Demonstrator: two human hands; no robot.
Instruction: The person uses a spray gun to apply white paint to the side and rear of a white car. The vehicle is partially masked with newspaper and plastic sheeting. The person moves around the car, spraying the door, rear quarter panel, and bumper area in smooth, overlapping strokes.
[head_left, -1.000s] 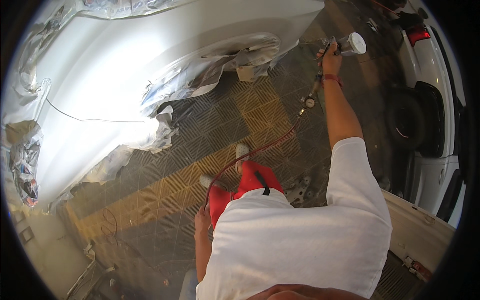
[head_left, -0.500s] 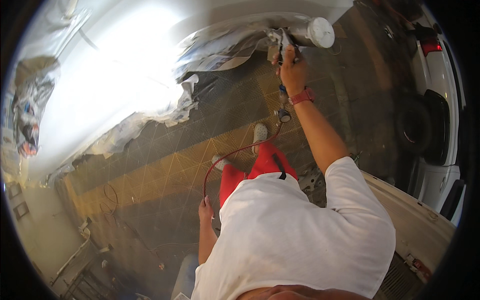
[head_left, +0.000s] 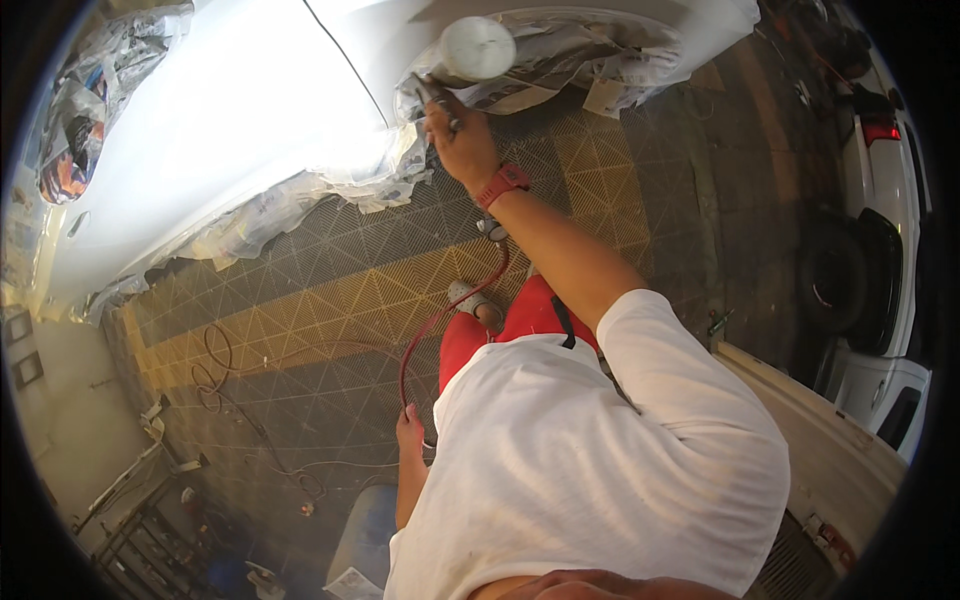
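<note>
Out in front, my right hand (head_left: 461, 143) is wrapped round a spray gun (head_left: 428, 95) topped by a round white cup (head_left: 477, 48). The gun is close to a white car body panel (head_left: 270, 100), beside a wheel arch covered with masking film (head_left: 590, 50). My hand partly hides the gun's handle. Below my wrist, which wears a red watch, hangs a round gauge (head_left: 491, 229) joined to a red air hose (head_left: 432, 325). That hose curves down to my left hand (head_left: 411, 432), low at my left side, with its fingers closed round it.
Crumpled masking film (head_left: 270, 217) runs along the panel's lower edge. Hose coils (head_left: 212, 375) lie on the grey and yellow grid floor (head_left: 300, 320). A white vehicle (head_left: 875, 390) with a dark wheel stands at the right. A metal rack (head_left: 140, 530) is at the lower left.
My right hand has swept left with the spray gun, from the far side of the wheel arch to its near side. My left hand keeps hold of the hose. My body has shifted left.
</note>
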